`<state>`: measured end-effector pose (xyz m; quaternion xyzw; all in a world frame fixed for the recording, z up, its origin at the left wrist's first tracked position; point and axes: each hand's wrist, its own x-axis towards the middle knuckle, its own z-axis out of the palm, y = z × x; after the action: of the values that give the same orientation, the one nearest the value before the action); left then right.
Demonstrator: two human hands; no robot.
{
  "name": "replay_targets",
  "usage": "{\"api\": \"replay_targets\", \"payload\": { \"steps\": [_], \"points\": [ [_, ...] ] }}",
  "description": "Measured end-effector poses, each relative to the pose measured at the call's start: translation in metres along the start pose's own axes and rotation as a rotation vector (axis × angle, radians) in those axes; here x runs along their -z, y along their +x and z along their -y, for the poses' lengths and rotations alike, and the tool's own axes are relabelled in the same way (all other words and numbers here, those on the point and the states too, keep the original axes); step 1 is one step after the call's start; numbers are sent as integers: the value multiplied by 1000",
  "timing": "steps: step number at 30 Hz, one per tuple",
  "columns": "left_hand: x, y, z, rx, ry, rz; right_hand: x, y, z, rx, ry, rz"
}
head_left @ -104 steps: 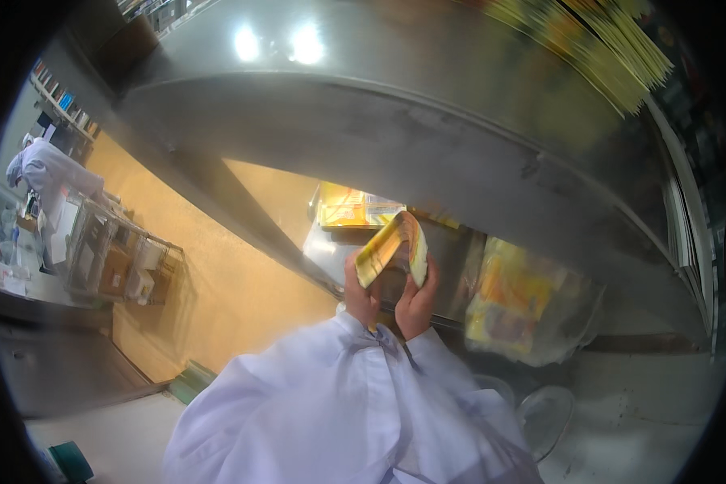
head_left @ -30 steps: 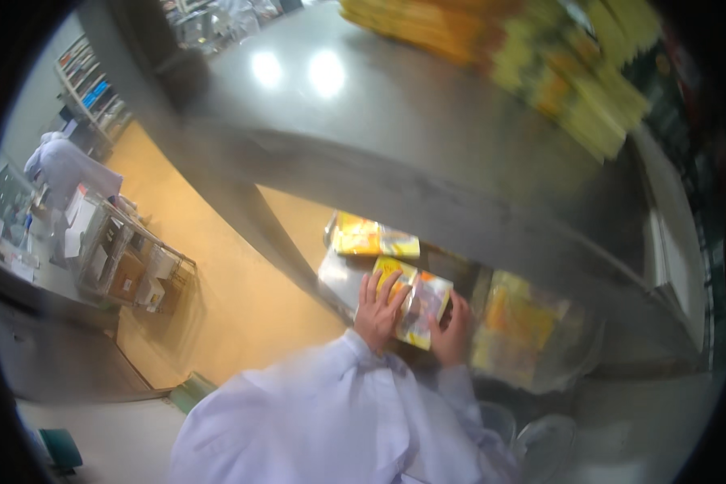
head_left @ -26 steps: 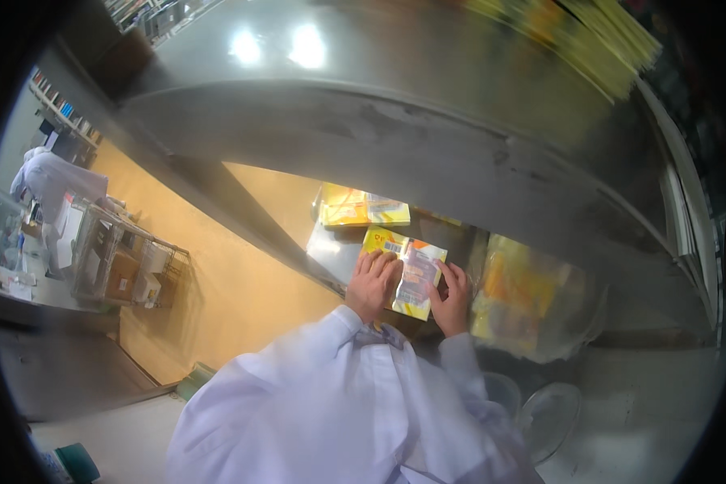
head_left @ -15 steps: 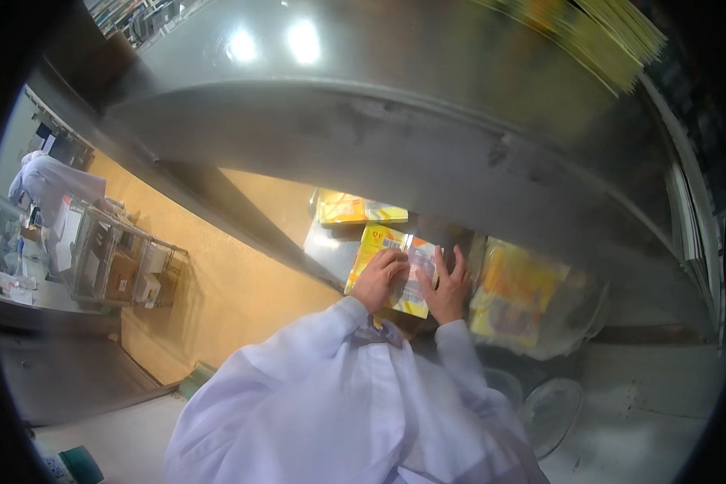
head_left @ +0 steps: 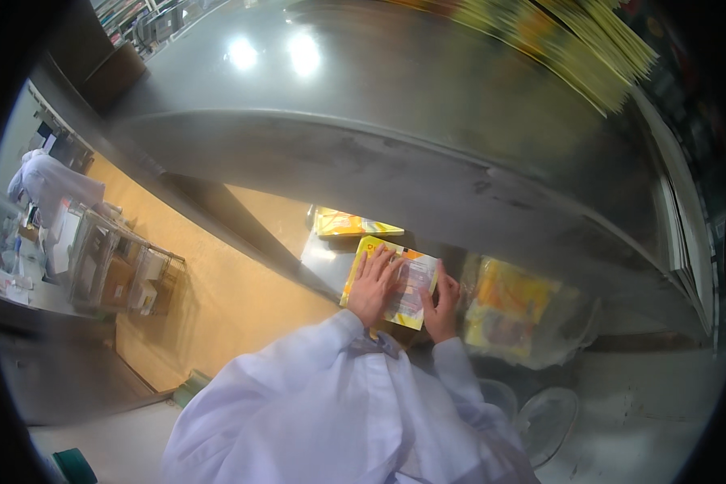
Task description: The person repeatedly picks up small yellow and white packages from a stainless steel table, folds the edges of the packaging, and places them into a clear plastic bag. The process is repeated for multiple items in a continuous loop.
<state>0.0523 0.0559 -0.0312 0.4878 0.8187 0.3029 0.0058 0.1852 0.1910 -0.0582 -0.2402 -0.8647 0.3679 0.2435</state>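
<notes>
A yellow and white printed packet [head_left: 412,292] lies under my hands on a metal surface, seemingly on top of others like it. My left hand [head_left: 371,284] rests flat on its left part, fingers stretched out. At the packet's right edge is my right hand [head_left: 441,308], the thumb on the near side and the fingers bent around the far corner. Just beyond lies a second pile of yellow packets [head_left: 355,223], partly hidden by the shelf. To the right, a clear plastic bag [head_left: 512,315] holds more yellow and orange packets.
A metal shelf [head_left: 315,149] crosses above my hands, with a fanned stack of yellow packets [head_left: 589,56] on it. Clear round plastic containers [head_left: 547,423] are at lower right. Far left, a wire cart [head_left: 129,262] carries boxes near a person in white [head_left: 52,189].
My left hand has flattened and its fingers have straightened over the packet. My right hand's spread fingers have drawn in around the packet's right edge. The view has shifted slightly.
</notes>
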Motion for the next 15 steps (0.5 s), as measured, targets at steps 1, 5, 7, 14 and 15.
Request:
{"api": "replay_targets", "payload": {
  "steps": [1,5,7,14,15],
  "points": [
    [2,-3,-1,62,57,-90,-4,1,-4,-87,113,-64],
    [3,-17,16,337,45,-291,-6,10,-6,-278,399,-76],
    [-12,-32,53,452,-193,-156,-14,10,-18,-299,441,-78],
    [-37,-29,82,522,-500,213,-17,2,-25,-287,539,-163],
    [-37,-28,81,529,-446,192,-16,0,-26,-309,543,-177]
  ]
}}
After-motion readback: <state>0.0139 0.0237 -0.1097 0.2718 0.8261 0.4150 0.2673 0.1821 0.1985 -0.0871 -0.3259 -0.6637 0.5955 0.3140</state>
